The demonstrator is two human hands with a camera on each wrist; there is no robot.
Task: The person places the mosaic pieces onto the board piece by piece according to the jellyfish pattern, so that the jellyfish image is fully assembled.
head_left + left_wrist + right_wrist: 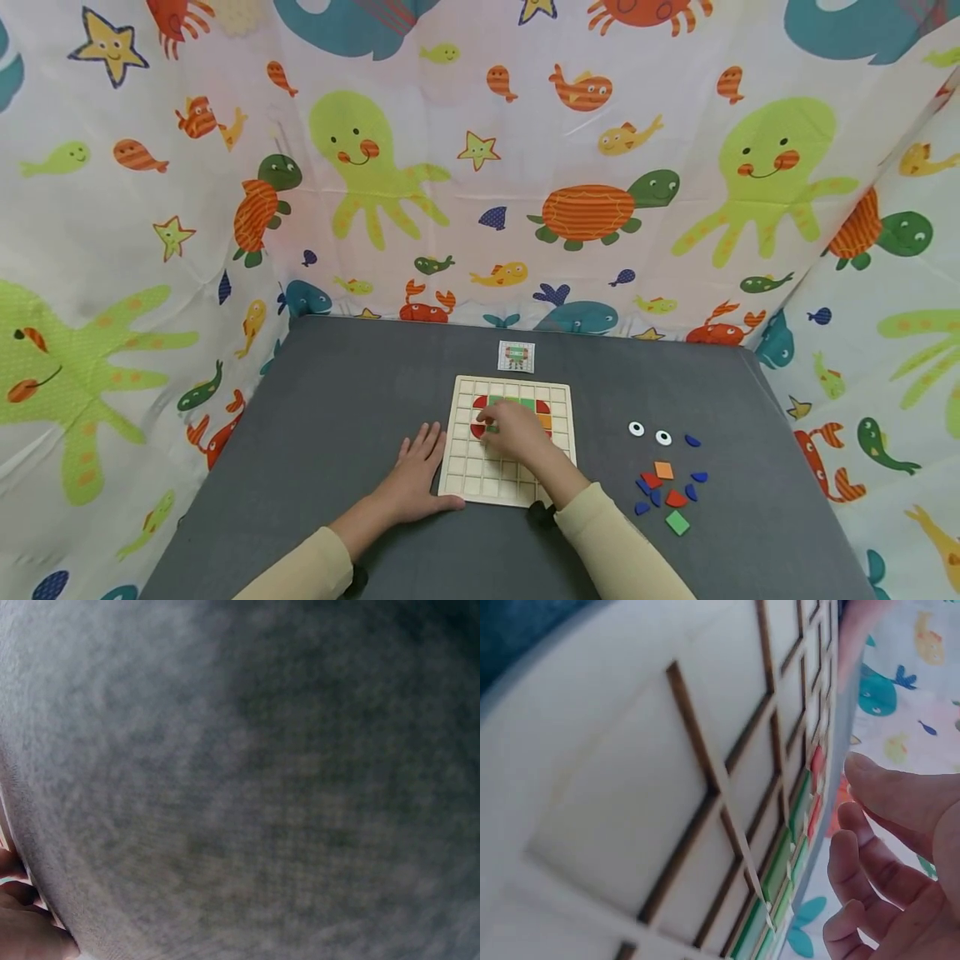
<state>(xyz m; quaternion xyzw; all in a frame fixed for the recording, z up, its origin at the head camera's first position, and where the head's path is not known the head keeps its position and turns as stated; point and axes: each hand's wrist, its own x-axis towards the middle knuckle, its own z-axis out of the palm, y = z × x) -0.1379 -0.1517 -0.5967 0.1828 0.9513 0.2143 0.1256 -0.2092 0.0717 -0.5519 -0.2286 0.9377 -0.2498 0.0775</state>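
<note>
A pale wooden grid board (480, 483) lies on the grey table, with red, green and orange tiles in its upper cells. My left hand (408, 477) rests at the board's left edge, fingers spread and thumb by the near corner. Only a few fingertips (34, 937) of it show in the left wrist view. Over the left part of the tile pattern is my right hand (516, 429), its fingers bent downward. The right wrist view has its thumb and loosely bent fingers (870, 862) apart beside the board, nothing visible between them. This hand hides several cells.
Behind the board lies a small picture card (516, 357). To the right are loose pieces: two white eye discs (636, 429), an orange square (663, 471), a green square (677, 522), red pieces (676, 498) and several blue ones (700, 477). A patterned curtain (450, 192) surrounds the table.
</note>
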